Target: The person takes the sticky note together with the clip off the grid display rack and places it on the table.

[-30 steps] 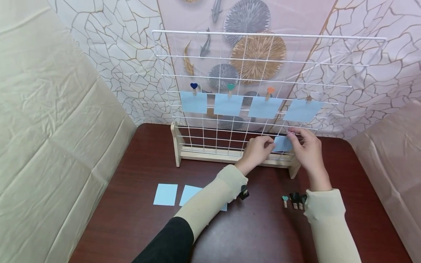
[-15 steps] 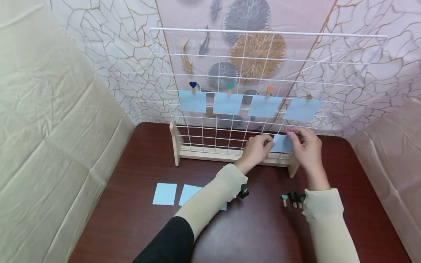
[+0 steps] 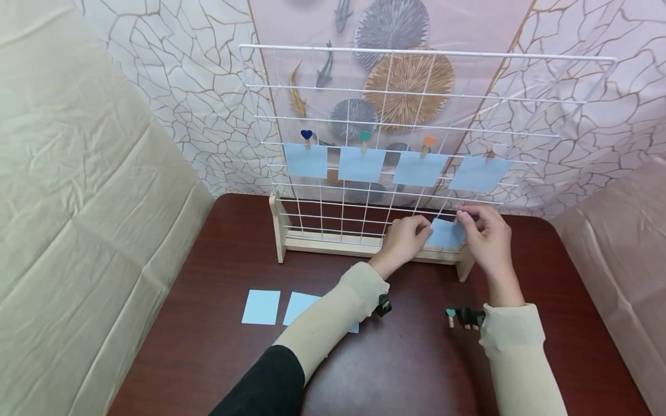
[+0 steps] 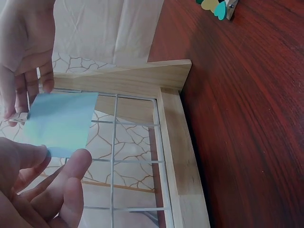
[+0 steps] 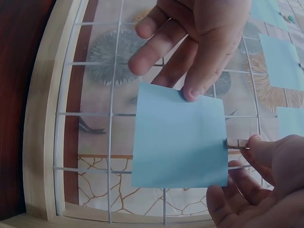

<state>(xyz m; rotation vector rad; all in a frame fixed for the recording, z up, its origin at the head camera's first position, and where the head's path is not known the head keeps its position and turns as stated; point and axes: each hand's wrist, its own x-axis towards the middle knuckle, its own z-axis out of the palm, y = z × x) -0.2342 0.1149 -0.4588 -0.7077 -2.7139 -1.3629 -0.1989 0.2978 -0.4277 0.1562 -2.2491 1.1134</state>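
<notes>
A light blue paper square (image 5: 180, 137) is held in front of the lower right part of a white wire grid (image 3: 333, 211). My left hand (image 3: 403, 242) pinches one side edge of this paper, thumb in front and fingers behind. A small wooden clothespin (image 5: 237, 143) sits at the paper's upper edge, pinched by the thumb and fingers of my right hand (image 3: 489, 240). Its tip meets the paper's edge in the right wrist view. Whether it also grips a grid wire cannot be told. Above, several blue papers (image 3: 361, 164) hang in a row from heart-topped clothespins (image 3: 365, 138).
The grid stands in a wooden base (image 3: 333, 247) on a dark red-brown table (image 3: 208, 346). Blue squares (image 3: 261, 307) lie at the left, partly under my left forearm. A green-heart clothespin (image 3: 450, 318) and others lie by my right sleeve. Patterned cloth hangs behind.
The paper has shifted slightly down and right, and more of its upper right part shows beside my right fingers. Both hands remain in nearly the same place.
</notes>
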